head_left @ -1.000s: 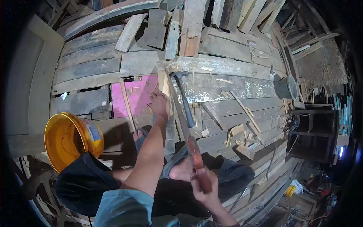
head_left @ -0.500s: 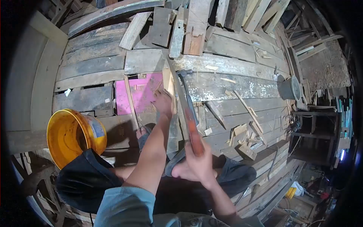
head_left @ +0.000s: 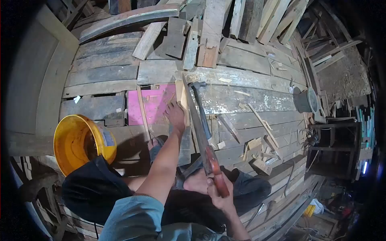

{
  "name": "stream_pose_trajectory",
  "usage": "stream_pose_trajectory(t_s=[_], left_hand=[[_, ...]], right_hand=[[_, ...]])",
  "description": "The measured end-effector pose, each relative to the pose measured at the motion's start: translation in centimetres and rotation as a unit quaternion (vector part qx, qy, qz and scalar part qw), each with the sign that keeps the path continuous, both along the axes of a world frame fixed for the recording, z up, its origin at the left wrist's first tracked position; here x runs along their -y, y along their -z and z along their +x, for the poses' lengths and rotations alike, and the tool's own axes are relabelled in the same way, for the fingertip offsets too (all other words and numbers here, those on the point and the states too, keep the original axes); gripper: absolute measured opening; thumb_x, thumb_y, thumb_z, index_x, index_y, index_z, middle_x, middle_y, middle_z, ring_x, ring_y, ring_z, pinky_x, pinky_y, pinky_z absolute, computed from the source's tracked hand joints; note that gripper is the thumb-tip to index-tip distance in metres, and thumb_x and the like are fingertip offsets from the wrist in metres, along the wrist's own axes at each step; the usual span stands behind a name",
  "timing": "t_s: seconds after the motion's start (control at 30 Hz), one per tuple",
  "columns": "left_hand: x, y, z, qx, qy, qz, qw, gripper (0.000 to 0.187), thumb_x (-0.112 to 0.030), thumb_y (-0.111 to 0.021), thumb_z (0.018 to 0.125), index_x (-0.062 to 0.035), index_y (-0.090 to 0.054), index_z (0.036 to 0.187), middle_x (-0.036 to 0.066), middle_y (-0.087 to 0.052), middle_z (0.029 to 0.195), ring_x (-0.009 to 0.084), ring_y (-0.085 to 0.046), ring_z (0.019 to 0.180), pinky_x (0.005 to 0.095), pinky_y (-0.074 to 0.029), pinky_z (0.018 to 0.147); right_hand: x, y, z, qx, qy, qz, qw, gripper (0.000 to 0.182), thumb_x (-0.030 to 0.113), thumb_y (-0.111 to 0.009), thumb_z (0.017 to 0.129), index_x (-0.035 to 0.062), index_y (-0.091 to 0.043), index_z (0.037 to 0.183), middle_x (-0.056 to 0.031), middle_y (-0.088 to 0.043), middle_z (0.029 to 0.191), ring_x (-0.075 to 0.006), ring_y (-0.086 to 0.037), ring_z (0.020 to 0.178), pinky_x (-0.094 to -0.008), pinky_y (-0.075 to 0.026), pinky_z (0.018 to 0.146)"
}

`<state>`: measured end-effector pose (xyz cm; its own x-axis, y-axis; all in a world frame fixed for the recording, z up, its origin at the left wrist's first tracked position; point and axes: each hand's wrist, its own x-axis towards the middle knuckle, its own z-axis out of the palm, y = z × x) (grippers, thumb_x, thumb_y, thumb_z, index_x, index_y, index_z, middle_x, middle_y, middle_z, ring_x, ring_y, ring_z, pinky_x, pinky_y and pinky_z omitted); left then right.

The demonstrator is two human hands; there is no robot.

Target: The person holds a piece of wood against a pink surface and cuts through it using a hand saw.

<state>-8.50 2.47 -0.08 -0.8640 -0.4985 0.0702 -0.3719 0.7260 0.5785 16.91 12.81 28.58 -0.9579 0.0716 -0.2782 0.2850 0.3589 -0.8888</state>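
Note:
My left hand [head_left: 175,115] lies with fingers spread on the edge of a pale piece of wood [head_left: 181,96], pressing it from above beside a pink panel [head_left: 155,102]. My right hand [head_left: 220,195] grips the orange-brown handle of a handsaw [head_left: 192,105]. Its long, narrowing blade points away from me and runs along the right side of the pale wood. Just right of the blade a hammer [head_left: 200,102] lies on the boards, its lower handle partly covered by the saw.
A yellow bucket [head_left: 78,138] stands at my left knee. My bare foot [head_left: 152,143] is by a thin wooden strip [head_left: 142,108]. Offcuts [head_left: 261,154] and shavings lie to the right, near a grey bucket [head_left: 306,100]. Planks [head_left: 211,32] lean at the far side.
My right hand has drawn the handsaw back toward me and slightly right. My left hand stays on the pale wood. The whole view has shifted slightly.

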Motion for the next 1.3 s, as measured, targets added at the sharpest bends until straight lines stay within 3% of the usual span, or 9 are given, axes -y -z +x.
stream_pose_trajectory(t_s=[0.1,0.2,0.33,0.43,0.73,0.9,1.03,1.23,1.3], left_hand=[[-0.3,-0.5,2.2,0.014,0.03,0.024,0.999,0.026,-0.02,-0.043,0.094,-0.0011,-0.052,0.11,0.017,-0.048,0.124,0.0336,-0.039,0.126,0.0548,-0.024,0.108],[-0.6,-0.9,5.8,-0.033,0.051,-0.042,0.997,0.024,-0.009,-0.045,0.088,-0.0002,-0.047,0.11,0.02,-0.044,0.129,0.0367,-0.034,0.13,0.055,-0.019,0.112],[0.4,-2.7,8.0,0.023,0.088,-0.077,0.993,0.029,-0.015,-0.049,0.087,0.0005,-0.046,0.112,0.022,-0.043,0.127,0.0405,-0.039,0.125,0.0578,-0.029,0.105],[1.2,-2.7,4.8,0.072,0.019,0.01,0.997,0.033,-0.019,-0.051,0.088,-0.0003,-0.045,0.114,0.022,-0.046,0.121,0.0405,-0.045,0.117,0.0579,-0.035,0.098],[0.8,-3.3,1.2,-0.032,-0.029,0.104,0.994,0.026,-0.021,-0.039,0.094,-0.0012,-0.047,0.108,0.027,-0.055,0.1,0.0464,-0.056,0.092,0.0585,-0.043,0.079],[1.3,0.2,-0.1,0.036,-0.024,0.255,0.966,0.034,-0.025,-0.038,0.096,0.0015,-0.049,0.113,0.026,-0.057,0.107,0.0469,-0.055,0.099,0.058,-0.043,0.082],[1.7,0.1,2.3,0.042,0.005,0.095,0.995,0.038,-0.024,-0.041,0.095,-0.0073,-0.047,0.129,0.024,-0.057,0.111,0.0448,-0.054,0.104,0.0577,-0.044,0.082],[1.9,-1.4,7.2,0.012,-0.014,0.186,0.982,0.04,-0.023,-0.042,0.095,-0.0028,-0.045,0.13,0.027,-0.056,0.11,0.0442,-0.053,0.105,0.0559,-0.042,0.085],[1.7,-2.4,8.0,0.113,-0.042,0.189,0.975,0.043,-0.026,-0.04,0.096,-0.0014,-0.045,0.131,0.027,-0.056,0.112,0.0433,-0.053,0.106,0.0558,-0.041,0.086]], right_hand=[[-1.9,-0.3,2.5,0.07,0.007,-0.006,0.997,0.015,0.006,-0.062,0.084,0.0007,-0.058,0.097,-0.0054,-0.06,0.077,-0.011,-0.058,0.069,-0.0242,-0.046,0.065],[-2.6,-1.7,4.7,-0.015,-0.002,0.02,1.0,0.012,0.005,-0.062,0.083,0.0016,-0.06,0.094,-0.0028,-0.058,0.071,-0.0089,-0.057,0.063,-0.023,-0.044,0.06],[-4.5,-2.1,7.9,0.066,0.058,-0.036,0.995,0.015,0.001,-0.06,0.08,0.0013,-0.061,0.095,-0.0022,-0.059,0.07,-0.0069,-0.055,0.06,-0.021,-0.043,0.058],[-4.8,-1.9,7.8,0.03,0.038,-0.021,0.999,0.017,-0.001,-0.059,0.079,0.0016,-0.061,0.096,-0.0026,-0.06,0.071,-0.0065,-0.056,0.062,-0.0207,-0.045,0.06],[-3.8,0.2,5.5,-0.002,-0.005,0.006,1.0,0.019,0.005,-0.063,0.074,0.0041,-0.061,0.093,-0.0007,-0.057,0.066,-0.0077,-0.055,0.057,-0.0232,-0.043,0.056],[-4.4,-0.3,4.5,0.043,0.003,-0.001,0.999,0.017,0.006,-0.063,0.074,0.0046,-0.061,0.091,0.0003,-0.057,0.065,-0.0059,-0.054,0.056,-0.0223,-0.041,0.053],[-3.9,-0.6,5.1,0.04,-0.022,-0.007,0.999,0.017,0.004,-0.062,0.074,0.0039,-0.061,0.091,-0.0009,-0.058,0.068,-0.0078,-0.055,0.059,-0.0238,-0.044,0.058],[-5.6,-0.3,7.4,0.064,-0.005,-0.009,0.998,0.027,0.014,-0.066,0.072,0.0013,-0.061,0.095,-0.0051,-0.059,0.071,-0.0146,-0.058,0.059,-0.0261,-0.044,0.059],[-6.4,0.0,7.8,0.053,-0.025,-0.001,0.998,0.025,0.013,-0.066,0.072,0.0016,-0.061,0.093,-0.006,-0.059,0.071,-0.0159,-0.058,0.059,-0.0268,-0.044,0.058]])
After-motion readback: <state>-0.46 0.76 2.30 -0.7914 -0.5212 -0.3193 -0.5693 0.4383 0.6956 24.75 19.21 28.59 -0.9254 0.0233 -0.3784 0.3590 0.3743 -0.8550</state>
